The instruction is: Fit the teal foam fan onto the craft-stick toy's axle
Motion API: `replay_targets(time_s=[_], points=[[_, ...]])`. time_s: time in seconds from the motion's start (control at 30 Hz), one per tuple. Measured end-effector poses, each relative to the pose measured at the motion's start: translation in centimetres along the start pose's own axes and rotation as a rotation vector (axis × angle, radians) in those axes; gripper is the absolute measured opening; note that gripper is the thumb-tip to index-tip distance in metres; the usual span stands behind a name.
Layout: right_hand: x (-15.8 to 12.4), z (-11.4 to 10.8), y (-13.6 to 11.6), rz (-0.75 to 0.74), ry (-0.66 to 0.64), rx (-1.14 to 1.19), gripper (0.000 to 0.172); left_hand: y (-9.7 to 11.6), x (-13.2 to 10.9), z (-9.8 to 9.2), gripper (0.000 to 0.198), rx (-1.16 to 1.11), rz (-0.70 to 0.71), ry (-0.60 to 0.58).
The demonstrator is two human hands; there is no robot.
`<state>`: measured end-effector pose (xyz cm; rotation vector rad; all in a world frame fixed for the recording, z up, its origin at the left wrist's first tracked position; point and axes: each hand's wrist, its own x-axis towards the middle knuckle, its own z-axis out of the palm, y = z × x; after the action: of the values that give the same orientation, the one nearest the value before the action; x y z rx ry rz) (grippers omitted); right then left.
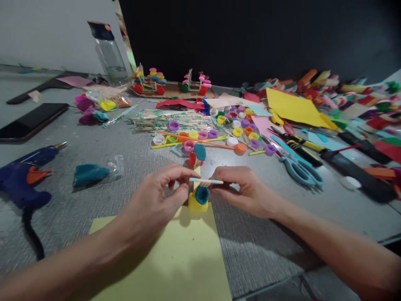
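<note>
My left hand (159, 196) is closed in a pinch on a small craft model (197, 184) made of a yellow strip, red caps and blobs of teal clay. My right hand (242, 188) pinches a thin striped stick (206, 181) that lies crosswise against the model. Both hands hover just above a pale yellow paper sheet (175, 263) on the grey table (266, 251). The model's lower part is hidden behind my left fingers.
A blue glue gun (23, 175) and a teal clay lump (89, 173) lie at the left. Behind the hands are loose bottle caps (219, 131), sticks (169, 117), blue scissors (300, 169), coloured paper (294, 106), two finished models (150, 81) and a water bottle (108, 52).
</note>
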<state>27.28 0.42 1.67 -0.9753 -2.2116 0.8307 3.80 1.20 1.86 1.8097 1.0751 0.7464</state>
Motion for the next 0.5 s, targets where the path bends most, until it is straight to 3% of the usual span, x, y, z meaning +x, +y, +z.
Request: replay_targets(time_s=[0.2,0.5], points=[[-0.2,0.1,-0.3,-0.017,-0.017,-0.023,0.011,-0.7,-0.4,-0.4,0.022,0.053,0.126,-0.185],[0.0,0.6,0.1,-0.033,0.015,-0.068,0.020,-0.9,-0.4,0.8,0.007,0.002,0.089,-0.149]])
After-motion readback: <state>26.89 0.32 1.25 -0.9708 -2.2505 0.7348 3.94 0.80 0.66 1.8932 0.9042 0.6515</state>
